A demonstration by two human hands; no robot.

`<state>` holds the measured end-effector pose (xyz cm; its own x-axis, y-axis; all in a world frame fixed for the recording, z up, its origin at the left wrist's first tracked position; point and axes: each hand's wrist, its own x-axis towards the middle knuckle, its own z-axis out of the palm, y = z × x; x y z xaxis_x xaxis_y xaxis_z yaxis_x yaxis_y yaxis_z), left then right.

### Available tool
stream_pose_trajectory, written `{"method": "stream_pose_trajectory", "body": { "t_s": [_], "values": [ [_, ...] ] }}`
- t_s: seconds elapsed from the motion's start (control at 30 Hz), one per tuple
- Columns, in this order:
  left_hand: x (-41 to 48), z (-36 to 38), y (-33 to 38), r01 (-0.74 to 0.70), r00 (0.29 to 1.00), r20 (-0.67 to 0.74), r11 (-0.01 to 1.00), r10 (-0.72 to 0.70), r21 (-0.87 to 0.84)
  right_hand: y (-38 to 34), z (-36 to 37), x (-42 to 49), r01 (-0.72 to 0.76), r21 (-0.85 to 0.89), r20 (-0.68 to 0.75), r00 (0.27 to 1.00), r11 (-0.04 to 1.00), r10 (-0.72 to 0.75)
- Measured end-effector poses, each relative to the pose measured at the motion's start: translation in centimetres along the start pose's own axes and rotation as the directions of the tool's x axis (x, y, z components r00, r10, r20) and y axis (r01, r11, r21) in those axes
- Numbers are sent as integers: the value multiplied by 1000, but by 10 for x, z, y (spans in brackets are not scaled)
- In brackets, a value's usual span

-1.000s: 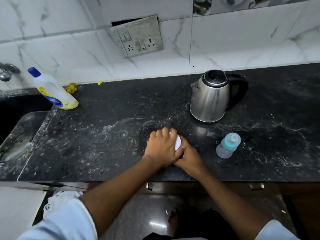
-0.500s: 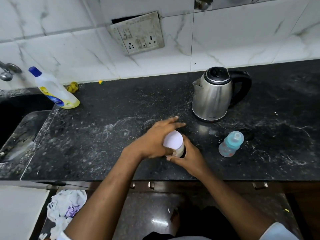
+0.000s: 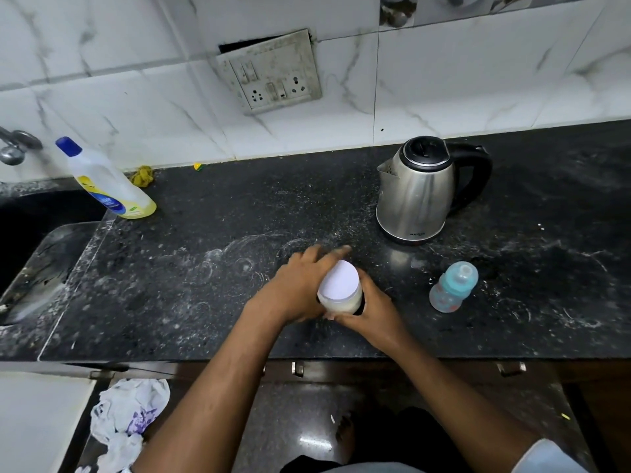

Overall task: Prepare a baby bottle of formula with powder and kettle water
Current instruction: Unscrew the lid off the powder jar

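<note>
Hands meet on a small clear powder jar (image 3: 341, 300) with a flat white lid (image 3: 340, 279), upright on the black countertop (image 3: 191, 268). The right hand (image 3: 370, 310) curls round the jar's body from its near, outer side and holds it firm. The left hand (image 3: 300, 288) lies against the lid's other edge, fingers reaching forward almost straight and blurred. Its thumb is hidden, so a pinch cannot be confirmed. The step in hand looks like twisting the lid off.

The baby bottle (image 3: 452, 288), teat top on, stands near the right hand's outer side, not touching it, with the jar between it and the left hand. The right hand is clearly the nearer. The steel kettle (image 3: 418, 189) sits farther forward of the right hand, handle turned outward. Before any powder goes in, the bottle's top must come off, likely a sideways reach for the right hand.
</note>
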<state>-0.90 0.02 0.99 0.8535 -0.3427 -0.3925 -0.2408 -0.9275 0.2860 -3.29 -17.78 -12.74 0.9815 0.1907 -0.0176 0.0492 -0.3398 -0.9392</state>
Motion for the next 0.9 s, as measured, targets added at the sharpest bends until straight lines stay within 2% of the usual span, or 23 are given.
{"method": "stream_pose_trajectory", "body": {
  "t_s": [0.1, 0.17, 0.2, 0.27, 0.33, 0.37, 0.4, 0.53, 0.63, 0.7, 0.77, 0.83, 0.9],
  "values": [
    [6, 2, 2, -150, 983, 105, 989, 148, 8, 0, 0, 0, 19, -6, 14, 1000, 1000, -19],
    [11, 5, 1, -193, 979, 67, 980, 190, 40, 0, 0, 0, 18, -15, 6, 1000, 1000, -18],
    [13, 6, 1, -177, 984, 15, 983, 176, 42, 0, 1, 0, 10, -14, 1, 1000, 1000, -10],
    [15, 6, 2, -40, 998, -54, 998, 38, -40, 1, 1, -1, -3, -2, 3, 1000, 1000, 3],
    [16, 6, 4, 95, 995, -9, 993, -96, -66, 2, 1, -1, -12, 12, 7, 1000, 1000, 12],
    [15, 6, 5, 113, 993, 26, 993, -112, -39, 3, 1, -1, -15, 19, 6, 1000, 1000, 15],
    [13, 6, 6, 93, 995, 42, 996, -93, -9, 4, 2, -1, -17, 21, 4, 1000, 1000, 17],
    [15, 5, 7, -146, 989, 41, 986, 143, 85, 3, 1, -1, 0, -1, 17, 1000, 1000, 0],
    [18, 7, 8, -180, 983, -24, 980, 183, 87, 1, 1, -1, 2, 3, 14, 1000, 1000, -2],
    [17, 4, 3, -172, 978, -126, 985, 167, -30, 0, 1, -2, 9, 12, 7, 1000, 1000, -9],
    [12, -2, -9, -154, 968, -233, 950, 91, -270, -1, 1, -1, 27, 0, 5, 1000, 1000, -27],
    [1, -1, -27, -164, 943, -331, 811, -39, -562, -3, 1, -1, 30, -23, 4, 1000, 999, -30],
    [-11, 11, -47, -211, 902, -391, 607, -181, -767, -3, 0, -1, 20, -43, -2, 1000, 999, -20]
  ]
}}
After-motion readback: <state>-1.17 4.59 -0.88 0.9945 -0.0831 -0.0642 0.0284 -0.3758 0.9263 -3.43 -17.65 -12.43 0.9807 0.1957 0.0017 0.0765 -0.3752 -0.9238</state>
